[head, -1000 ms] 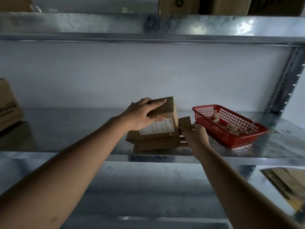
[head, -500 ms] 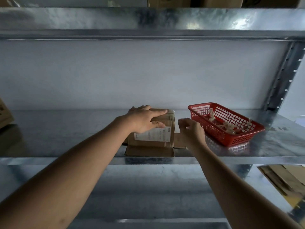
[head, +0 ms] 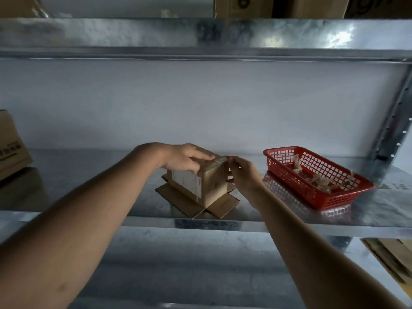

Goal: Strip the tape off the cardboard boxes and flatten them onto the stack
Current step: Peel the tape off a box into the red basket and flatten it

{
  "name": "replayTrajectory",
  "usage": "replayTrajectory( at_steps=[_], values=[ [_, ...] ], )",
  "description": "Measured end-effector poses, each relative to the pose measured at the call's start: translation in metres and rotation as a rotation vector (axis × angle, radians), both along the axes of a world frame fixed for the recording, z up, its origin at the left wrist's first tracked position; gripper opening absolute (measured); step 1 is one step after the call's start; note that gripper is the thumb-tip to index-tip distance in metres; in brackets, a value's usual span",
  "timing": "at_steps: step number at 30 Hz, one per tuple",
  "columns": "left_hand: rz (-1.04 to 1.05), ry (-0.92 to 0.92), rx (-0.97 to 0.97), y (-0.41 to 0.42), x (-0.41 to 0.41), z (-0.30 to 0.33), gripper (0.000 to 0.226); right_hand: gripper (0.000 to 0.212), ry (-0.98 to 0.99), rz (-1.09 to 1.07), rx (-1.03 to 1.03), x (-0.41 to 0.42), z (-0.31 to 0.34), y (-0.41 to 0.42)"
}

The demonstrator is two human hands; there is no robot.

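Observation:
A small brown cardboard box (head: 211, 185) with a white label stands on the metal shelf (head: 89, 188), its bottom flaps spread flat around it. Clear tape (head: 217, 161) runs across its top. My left hand (head: 185, 160) rests on the box top, fingers laid flat over it. My right hand (head: 242, 175) is at the box's top right corner, thumb and fingertips pinching the tape end there.
A red plastic basket (head: 321, 197) holding several crumpled tape strips sits to the right on the shelf. A larger cardboard box (head: 11, 148) stands at the far left. Flattened cardboard (head: 392, 259) lies on the lower level at the right. More boxes (head: 278, 6) sit on the shelf above.
The box was tipped over and set upright on its spread flaps, turned slightly. My left hand stayed on top. My right hand rose from the side flap to the top corner tape.

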State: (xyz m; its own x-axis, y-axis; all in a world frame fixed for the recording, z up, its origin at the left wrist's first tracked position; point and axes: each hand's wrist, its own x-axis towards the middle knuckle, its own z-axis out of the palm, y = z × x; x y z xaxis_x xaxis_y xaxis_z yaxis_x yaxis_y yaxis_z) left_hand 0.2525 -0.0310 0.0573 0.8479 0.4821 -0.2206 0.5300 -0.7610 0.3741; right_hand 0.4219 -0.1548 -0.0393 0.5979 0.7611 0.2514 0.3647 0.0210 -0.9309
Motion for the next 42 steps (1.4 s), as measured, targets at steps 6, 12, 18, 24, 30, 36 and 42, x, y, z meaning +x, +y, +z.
replayTrajectory(
  at_steps=[6, 12, 18, 24, 30, 36, 42],
  values=[
    [-0.014, -0.228, 0.167, 0.019, -0.006, -0.025, 0.039, 0.017, 0.019, 0.089, 0.098, -0.010, 0.001, -0.006],
    [-0.041, -0.223, 0.101, 0.034, -0.007, -0.040, 0.042, 0.033, 0.104, 0.212, 0.124, -0.009, -0.001, -0.016],
    [-0.010, -0.274, 0.117, 0.031, -0.005, -0.040, 0.037, 0.017, 0.021, 0.083, 0.156, -0.014, -0.006, -0.021],
    [0.070, -0.258, 0.280, 0.009, -0.004, -0.028, 0.037, 0.009, -0.209, -0.032, 0.155, -0.021, -0.019, -0.022],
    [0.034, -0.236, 0.310, -0.007, -0.015, -0.034, 0.086, 0.012, -0.561, -0.081, 0.042, -0.022, -0.019, -0.016],
    [-0.010, -0.302, 0.237, 0.002, -0.015, -0.053, 0.080, 0.020, -0.707, -0.066, -0.019, -0.022, -0.009, -0.016],
    [-0.011, -0.309, 0.300, 0.001, -0.013, -0.058, 0.072, 0.026, -0.732, -0.084, 0.073, -0.028, 0.013, -0.022]
  ],
)
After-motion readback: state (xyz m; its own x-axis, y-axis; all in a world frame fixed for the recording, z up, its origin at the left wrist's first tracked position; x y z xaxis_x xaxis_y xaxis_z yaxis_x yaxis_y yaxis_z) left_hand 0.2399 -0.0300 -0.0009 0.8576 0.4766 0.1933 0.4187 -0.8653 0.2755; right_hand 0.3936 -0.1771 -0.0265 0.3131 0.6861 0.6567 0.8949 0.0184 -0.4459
